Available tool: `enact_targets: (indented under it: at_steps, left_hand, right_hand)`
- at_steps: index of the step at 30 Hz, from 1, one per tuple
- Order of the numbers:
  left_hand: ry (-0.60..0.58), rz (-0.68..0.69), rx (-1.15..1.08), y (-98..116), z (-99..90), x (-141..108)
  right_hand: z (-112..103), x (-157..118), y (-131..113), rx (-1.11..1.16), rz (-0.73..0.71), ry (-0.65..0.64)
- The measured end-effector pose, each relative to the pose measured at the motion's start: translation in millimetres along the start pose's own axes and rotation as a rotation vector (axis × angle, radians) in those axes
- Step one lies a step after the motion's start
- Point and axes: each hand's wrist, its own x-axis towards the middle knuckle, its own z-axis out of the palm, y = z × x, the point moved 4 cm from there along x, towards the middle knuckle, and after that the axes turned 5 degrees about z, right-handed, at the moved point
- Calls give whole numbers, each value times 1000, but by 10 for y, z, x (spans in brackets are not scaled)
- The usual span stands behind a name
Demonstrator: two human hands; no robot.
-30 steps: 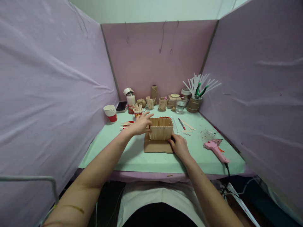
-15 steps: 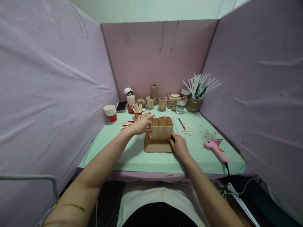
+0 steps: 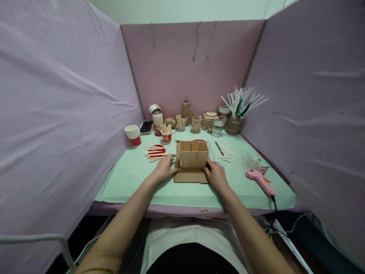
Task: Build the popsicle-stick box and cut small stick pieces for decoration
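Note:
A small open-topped box (image 3: 194,160) made of flat wooden craft sticks stands upright on a brown cardboard sheet (image 3: 190,176) in front of me. My left hand (image 3: 164,168) is at the sheet's left edge, thumb and fingers apart, with the thumb touching near the box's lower left corner. At the box's lower right corner, my right hand (image 3: 217,175) has its thumb in front and its fingers along the right side. Its far fingers are partly hidden. Loose craft sticks (image 3: 156,153) lie on a red disc left of the box.
To the right lies a pink glue gun (image 3: 261,181) with its cord over the edge. Behind are a red cup of sticks (image 3: 166,136), stacked paper cups (image 3: 133,135), a glass of water (image 3: 218,126) and a pot of white glue sticks (image 3: 235,123). A pen (image 3: 219,148) lies right.
My left hand has let go of the box's upper left side and come down to the cardboard's left edge. My right hand and the box have stayed in place.

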Motion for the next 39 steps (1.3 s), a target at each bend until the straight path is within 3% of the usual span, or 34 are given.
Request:
enact_targets:
  at_steps: [4,19,32,39]
  left_hand:
    - [-41,19,1,-6,101,85]
    - [-146,160,101,87,124,173]
    - [-93,147,151,101,173,141]
    - [18,3,159,153,192,-55]
  right_hand:
    - [21,4,18,4,-2,1]
    - [20,-1,26,17,-14,4]
    - [25,10,13,23,-29,14]
    - [25,2,25,23,-18,18]
